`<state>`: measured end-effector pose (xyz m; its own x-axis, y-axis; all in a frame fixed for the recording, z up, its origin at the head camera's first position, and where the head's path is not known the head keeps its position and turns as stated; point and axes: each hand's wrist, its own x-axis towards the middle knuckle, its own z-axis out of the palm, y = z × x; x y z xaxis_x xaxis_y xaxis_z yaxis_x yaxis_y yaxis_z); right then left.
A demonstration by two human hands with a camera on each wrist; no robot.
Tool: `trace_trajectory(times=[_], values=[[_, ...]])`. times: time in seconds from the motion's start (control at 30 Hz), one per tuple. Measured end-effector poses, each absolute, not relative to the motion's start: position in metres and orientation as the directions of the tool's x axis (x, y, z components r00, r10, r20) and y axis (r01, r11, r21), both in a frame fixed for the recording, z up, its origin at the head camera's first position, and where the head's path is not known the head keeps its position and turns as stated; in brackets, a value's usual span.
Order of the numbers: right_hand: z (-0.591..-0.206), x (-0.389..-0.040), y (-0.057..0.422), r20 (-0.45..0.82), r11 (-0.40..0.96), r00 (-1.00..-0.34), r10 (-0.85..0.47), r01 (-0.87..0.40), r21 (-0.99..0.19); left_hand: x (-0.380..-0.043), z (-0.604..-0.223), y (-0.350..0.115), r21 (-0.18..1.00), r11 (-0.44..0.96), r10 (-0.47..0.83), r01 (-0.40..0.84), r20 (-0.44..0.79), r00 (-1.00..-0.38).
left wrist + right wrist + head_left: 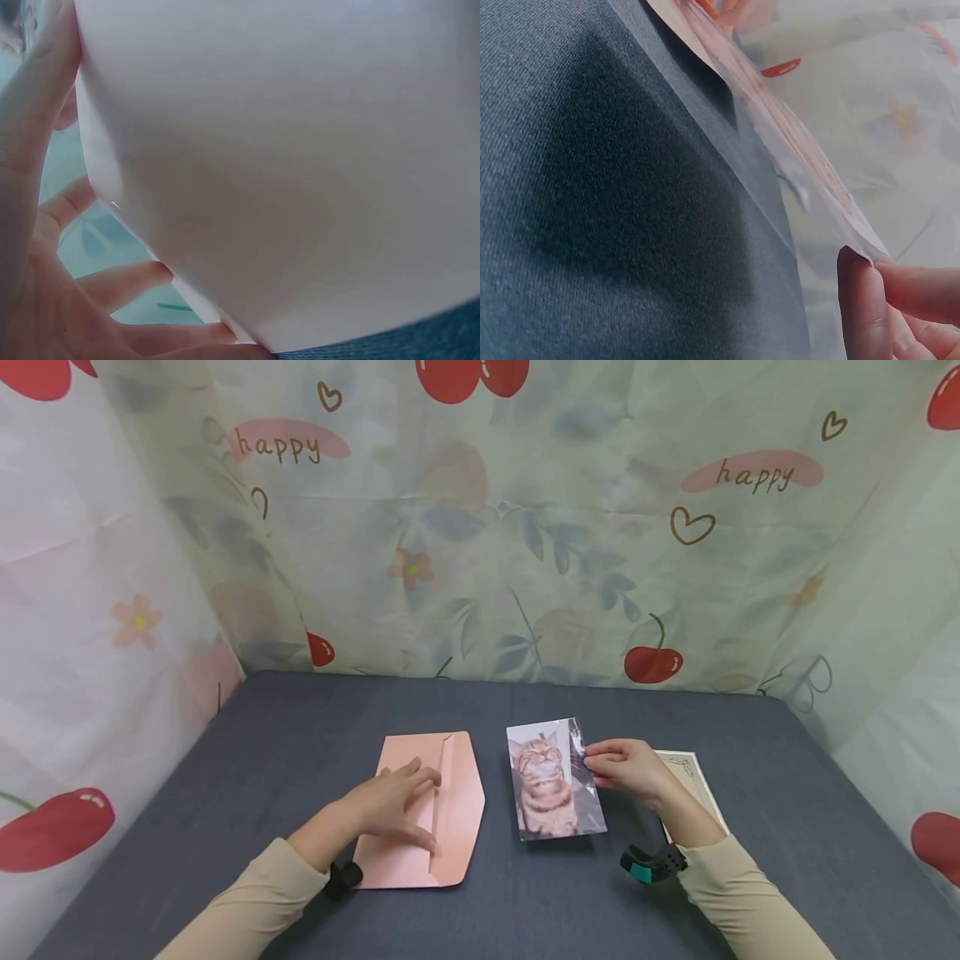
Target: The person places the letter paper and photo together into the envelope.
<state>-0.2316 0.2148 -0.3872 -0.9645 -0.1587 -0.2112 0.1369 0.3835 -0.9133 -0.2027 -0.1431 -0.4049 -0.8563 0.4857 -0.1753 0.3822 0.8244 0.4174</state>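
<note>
A pink envelope [457, 827] lies on the table with its flap spread to the right. My left hand [393, 802] lies over it, thumb and fingers spread at the edge of its opening. In the left wrist view those fingertips touch the edge of the bowed envelope panel [285, 165]. My right hand [626, 768] pinches the right edge of a glossy cat photo [543, 785], tilted above the table to the right of the flap. The right wrist view shows the photo [802, 150] nearly edge-on, its corner between thumb and finger.
A cream card [693, 777] with an ornate printed border lies under the right forearm, partly covered by it. The dark grey tabletop [315, 718] is enclosed by a printed cloth curtain [487, 568] at the back and sides.
</note>
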Motion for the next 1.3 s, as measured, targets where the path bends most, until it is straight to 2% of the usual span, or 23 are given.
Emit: trace_trajectory(times=[1.3], values=[[-0.395,-0.236,0.186,-0.217,0.338,-0.954,-0.205,0.139,-0.931,-0.202,-0.405,-0.142,0.41,0.831,0.477,0.377,-0.177,-0.861]])
